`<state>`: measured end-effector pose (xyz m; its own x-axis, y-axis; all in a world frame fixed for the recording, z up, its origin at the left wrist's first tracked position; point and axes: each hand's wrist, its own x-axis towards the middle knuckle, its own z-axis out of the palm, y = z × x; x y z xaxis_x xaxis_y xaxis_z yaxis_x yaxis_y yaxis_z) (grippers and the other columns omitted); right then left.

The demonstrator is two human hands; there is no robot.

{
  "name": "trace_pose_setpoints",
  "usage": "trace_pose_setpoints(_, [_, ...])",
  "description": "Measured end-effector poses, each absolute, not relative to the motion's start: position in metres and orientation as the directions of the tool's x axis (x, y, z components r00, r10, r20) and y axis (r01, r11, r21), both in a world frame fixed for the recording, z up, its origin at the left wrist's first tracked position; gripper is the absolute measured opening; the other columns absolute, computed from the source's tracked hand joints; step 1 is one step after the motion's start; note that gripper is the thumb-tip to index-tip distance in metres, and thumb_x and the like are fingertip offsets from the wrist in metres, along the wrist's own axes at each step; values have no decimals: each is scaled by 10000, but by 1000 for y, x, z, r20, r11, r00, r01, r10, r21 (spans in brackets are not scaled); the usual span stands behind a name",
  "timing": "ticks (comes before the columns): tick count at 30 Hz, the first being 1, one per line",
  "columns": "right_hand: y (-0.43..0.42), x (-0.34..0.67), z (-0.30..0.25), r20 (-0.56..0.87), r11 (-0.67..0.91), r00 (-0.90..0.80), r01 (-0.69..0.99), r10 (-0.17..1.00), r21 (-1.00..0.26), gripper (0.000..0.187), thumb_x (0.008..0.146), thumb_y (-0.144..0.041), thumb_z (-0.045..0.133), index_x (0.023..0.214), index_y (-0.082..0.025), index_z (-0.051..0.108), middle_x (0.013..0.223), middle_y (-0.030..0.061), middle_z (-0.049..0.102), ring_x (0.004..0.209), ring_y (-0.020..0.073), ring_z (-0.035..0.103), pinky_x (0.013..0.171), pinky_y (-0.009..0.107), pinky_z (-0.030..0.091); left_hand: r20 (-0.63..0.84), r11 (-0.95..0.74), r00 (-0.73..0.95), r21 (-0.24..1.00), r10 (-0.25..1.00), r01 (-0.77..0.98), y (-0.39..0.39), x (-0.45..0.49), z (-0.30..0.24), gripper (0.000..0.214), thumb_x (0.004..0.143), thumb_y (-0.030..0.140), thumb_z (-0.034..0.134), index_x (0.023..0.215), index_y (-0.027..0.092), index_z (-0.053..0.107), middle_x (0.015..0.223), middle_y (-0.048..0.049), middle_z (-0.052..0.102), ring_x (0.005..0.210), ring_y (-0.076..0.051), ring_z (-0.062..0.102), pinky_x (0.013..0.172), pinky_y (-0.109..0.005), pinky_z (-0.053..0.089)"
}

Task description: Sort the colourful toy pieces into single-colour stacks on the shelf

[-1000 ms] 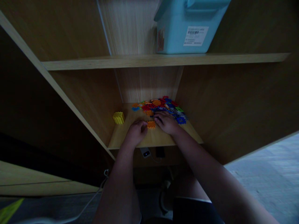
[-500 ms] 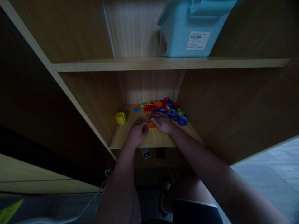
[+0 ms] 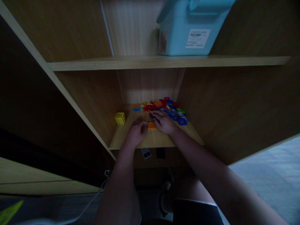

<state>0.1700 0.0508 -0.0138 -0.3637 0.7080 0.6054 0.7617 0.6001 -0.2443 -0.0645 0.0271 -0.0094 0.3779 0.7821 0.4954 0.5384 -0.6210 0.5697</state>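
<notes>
A short stack of orange toothed plastic gear pieces (image 3: 152, 125) is on the lower shelf, between my two hands. My left hand (image 3: 137, 132) is curled, its thumb and fingertips closed at the left end of that stack. Just to the right, my right hand (image 3: 166, 123) reaches over the front of a loose pile of gear pieces (image 3: 173, 111) in red, blue, orange and green. Its fingers are stretched forward, and the thumb is apart from them. Something dark blue shows in that gap; whether it is held is unclear. A yellow stack of gear pieces (image 3: 120, 118) stands at the left.
A light blue lidded bin (image 3: 180, 37) with a white label sits on the upper shelf (image 3: 131, 62). Wooden side panels flank the lower shelf (image 3: 161, 142). Below it are a small device with a display (image 3: 146, 153) and a cable. A white cord (image 3: 89, 209) runs at lower left.
My right hand's thumb and fingers have spread apart at the pile, with dark blue showing between them. My left hand stays by the orange stack. The whole view has shifted slightly.
</notes>
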Motion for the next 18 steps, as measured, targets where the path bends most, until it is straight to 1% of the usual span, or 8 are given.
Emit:
trace_pose_setpoints(3, [33, 165, -7, 628, 620, -387, 760, 675, -197, 524, 1046, -247, 526, 1561, -275, 615, 1598, 78, 614, 1436, 323, 570, 1226, 562, 434, 501, -584, 303, 661, 811, 470, 26, -66, -8, 156, 1033, 265, 585, 1065, 230, 734, 1119, -73, 789, 1090, -249, 734, 1045, -415, 573])
trace_pose_setpoints(5, [22, 161, -4, 591, 658, -469, 740, 656, -143, 569, 1023, -229, 566, 1587, -298, 589, 1618, 56, 600, 1465, 340, 546, 1240, 583, 399, 485, -545, 250, 746, 838, 382, 27, -66, -9, 201, 1057, 365, 588, 1068, 227, 734, 1106, -65, 799, 1049, -236, 746, 1007, -383, 585])
trace_pose_setpoints(8, [14, 156, -3, 526, 728, -588, 680, 615, -90, 576, 1017, -219, 589, 1585, -317, 595, 1612, 38, 609, 1468, 335, 551, 1244, 566, 385, 447, -480, 180, 844, 876, 240, 30, -65, -12, 322, 1064, 497, 573, 1043, 213, 726, 1065, -56, 803, 1009, -220, 746, 954, -342, 588])
trace_pose_setpoints(11, [13, 156, -4, 512, 754, -619, 651, 595, -89, 557, 1021, -202, 603, 1558, -350, 621, 1596, 20, 626, 1464, 326, 562, 1229, 549, 400, 407, -423, 122, 890, 905, 169, 33, -64, -16, 406, 1050, 586, 559, 1000, 212, 707, 981, -43, 784, 944, -204, 728, 882, -307, 582])
trace_pose_setpoints(13, [13, 157, -4, 534, 746, -602, 661, 594, -84, 497, 1028, -208, 624, 1498, -363, 668, 1577, 18, 643, 1445, 321, 580, 1213, 546, 416, 379, -392, 102, 906, 920, 161, 35, -63, -17, 426, 1041, 608, 562, 973, 212, 702, 912, -29, 761, 876, -192, 709, 826, -293, 568])
trace_pose_setpoints(16, [15, 158, -3, 648, 696, -494, 713, 580, -80, 254, 1041, -269, 668, 1270, -314, 768, 1498, 52, 703, 1341, 324, 650, 1143, 552, 479, 379, -390, 93, 902, 921, 187, 35, -62, -18, 421, 1042, 582, 562, 927, 205, 708, 884, -25, 755, 844, -184, 695, 808, -283, 536])
trace_pose_setpoints(18, [17, 160, -2, 728, 675, -399, 728, 558, -118, 134, 1035, -322, 704, 1150, -283, 758, 1463, 76, 719, 1283, 321, 679, 1096, 550, 521, 404, -417, 103, 882, 909, 220, 33, -61, -17, 403, 1049, 545, 555, 902, 202, 709, 897, -29, 762, 856, -184, 695, 815, -281, 519])
